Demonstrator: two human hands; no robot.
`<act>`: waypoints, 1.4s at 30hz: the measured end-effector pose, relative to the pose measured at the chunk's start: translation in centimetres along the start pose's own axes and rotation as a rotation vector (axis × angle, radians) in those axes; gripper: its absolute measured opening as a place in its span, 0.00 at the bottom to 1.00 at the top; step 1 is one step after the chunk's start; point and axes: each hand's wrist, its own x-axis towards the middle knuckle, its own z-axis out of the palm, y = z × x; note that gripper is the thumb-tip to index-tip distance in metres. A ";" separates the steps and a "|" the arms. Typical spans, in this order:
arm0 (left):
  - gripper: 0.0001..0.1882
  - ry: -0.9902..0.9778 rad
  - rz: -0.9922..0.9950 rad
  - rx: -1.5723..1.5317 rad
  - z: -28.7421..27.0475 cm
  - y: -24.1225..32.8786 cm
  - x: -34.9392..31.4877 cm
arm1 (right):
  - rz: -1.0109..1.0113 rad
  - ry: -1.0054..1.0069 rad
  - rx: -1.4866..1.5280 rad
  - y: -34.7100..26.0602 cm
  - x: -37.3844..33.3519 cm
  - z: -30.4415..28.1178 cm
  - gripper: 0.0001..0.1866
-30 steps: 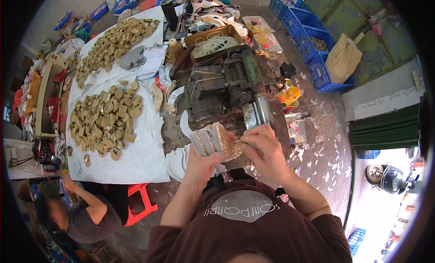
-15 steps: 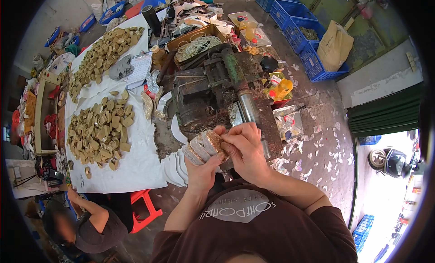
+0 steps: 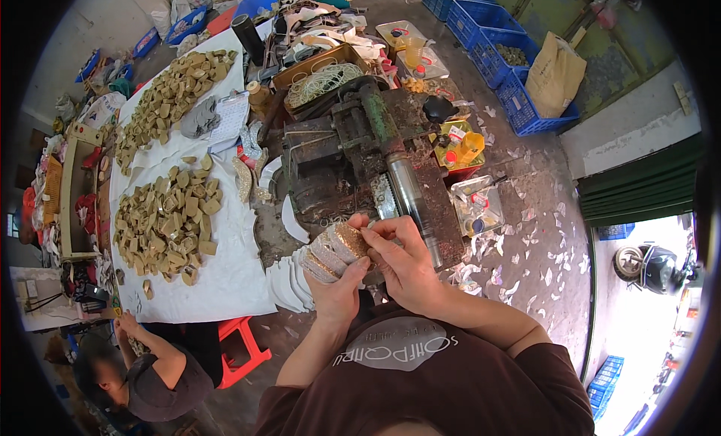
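We hold the glittery stack (image 3: 328,254) in our left hand (image 3: 336,292), at the near side of the machine (image 3: 319,165); our right hand (image 3: 405,265) bunches its fingers narrowly at the stack's right end, but we cannot tell whether they pinch it; white strips (image 3: 284,284) lie just left, tan blocks (image 3: 167,224) farther left

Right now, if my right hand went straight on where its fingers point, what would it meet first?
Most likely the stack of glittery curved pieces in your left hand. Your right hand's fingertips are right at its gold end; whether they touch is unclear.
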 end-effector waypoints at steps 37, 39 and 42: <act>0.31 0.025 -0.053 0.048 1.3 -2.2 -0.6 | 0.310 -0.184 0.326 0.7 2.1 -3.8 0.07; 0.31 0.025 -0.056 0.053 1.2 -2.3 -0.6 | 0.351 -0.248 0.379 0.9 2.9 -4.2 0.05; 0.31 0.041 -0.051 0.058 1.3 -2.4 -0.6 | 0.348 -0.301 0.396 1.2 3.2 -4.3 0.06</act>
